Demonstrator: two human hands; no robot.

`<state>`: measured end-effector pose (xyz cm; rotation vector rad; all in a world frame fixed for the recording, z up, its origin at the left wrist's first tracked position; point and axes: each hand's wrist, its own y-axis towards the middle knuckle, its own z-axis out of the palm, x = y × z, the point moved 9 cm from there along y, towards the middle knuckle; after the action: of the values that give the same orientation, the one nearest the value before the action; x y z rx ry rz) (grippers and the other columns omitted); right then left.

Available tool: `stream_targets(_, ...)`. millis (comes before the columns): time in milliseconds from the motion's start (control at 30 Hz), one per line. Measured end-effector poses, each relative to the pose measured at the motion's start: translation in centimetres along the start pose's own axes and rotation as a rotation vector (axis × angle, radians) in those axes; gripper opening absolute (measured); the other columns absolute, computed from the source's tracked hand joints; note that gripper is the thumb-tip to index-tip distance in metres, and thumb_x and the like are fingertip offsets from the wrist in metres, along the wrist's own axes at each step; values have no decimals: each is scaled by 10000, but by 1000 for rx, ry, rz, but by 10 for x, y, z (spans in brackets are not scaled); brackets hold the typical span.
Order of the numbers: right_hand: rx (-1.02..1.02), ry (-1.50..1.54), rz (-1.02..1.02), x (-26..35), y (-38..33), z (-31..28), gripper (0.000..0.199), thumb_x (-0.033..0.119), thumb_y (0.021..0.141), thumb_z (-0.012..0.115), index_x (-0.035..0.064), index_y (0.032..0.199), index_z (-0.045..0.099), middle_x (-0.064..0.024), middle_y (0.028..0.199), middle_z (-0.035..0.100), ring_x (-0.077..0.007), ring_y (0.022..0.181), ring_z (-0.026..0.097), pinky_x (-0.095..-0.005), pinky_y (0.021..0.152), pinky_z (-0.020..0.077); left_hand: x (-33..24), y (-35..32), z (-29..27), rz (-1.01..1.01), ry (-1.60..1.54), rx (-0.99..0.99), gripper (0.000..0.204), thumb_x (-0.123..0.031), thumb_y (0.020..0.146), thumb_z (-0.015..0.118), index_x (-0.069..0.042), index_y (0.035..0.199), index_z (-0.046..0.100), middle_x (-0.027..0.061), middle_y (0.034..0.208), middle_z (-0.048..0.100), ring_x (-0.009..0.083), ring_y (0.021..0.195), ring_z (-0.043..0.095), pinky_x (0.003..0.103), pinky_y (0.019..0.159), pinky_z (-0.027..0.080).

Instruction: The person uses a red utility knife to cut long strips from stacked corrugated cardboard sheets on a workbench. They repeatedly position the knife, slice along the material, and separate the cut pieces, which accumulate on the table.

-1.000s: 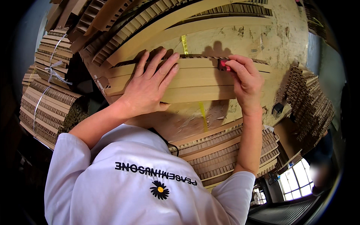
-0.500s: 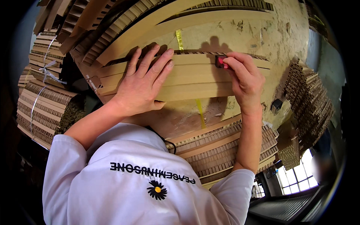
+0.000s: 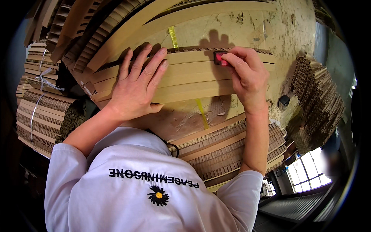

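Observation:
A stack of long brown cardboard strips (image 3: pixel 193 83) lies across a worn work surface (image 3: pixel 239 27). My left hand (image 3: pixel 135 87) rests flat on the stack's left part, fingers spread and pointing away from me. My right hand (image 3: pixel 247 77) pinches a small red and black tool (image 3: pixel 219 58) against the far upper edge of the stack. A yellow strap (image 3: pixel 172 35) runs under the strips and reappears below them. My white shirt (image 3: pixel 147 185) fills the lower part of the view.
Bundles of corrugated cardboard pieces tied with white strapping (image 3: pixel 38 112) stand at the left. More honeycomb cardboard stacks (image 3: pixel 232 150) lie below the surface, and others (image 3: pixel 317 96) at the right. Long cardboard boards (image 3: pixel 116 34) lean at the top left. A window (image 3: pixel 309 170) shows at the lower right.
Both hands stay on the strips. The right hand with the red tool has slid a little to the left along the far edge, and the whole view has shifted slightly.

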<state>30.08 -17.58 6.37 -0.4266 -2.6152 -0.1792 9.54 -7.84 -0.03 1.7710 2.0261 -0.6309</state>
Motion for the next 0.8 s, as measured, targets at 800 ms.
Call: stream_targets(800, -49, -62, -71, -4, 0, 3, 251, 43, 782, 780, 182, 990, 762, 32, 972, 714, -205, 799, 679, -356, 639, 456, 1, 1, 4, -3, -9, 42, 1261, -349, 522, 979, -27, 1585, 381, 221, 1716, 329, 485, 1562, 331, 718, 1250, 213)
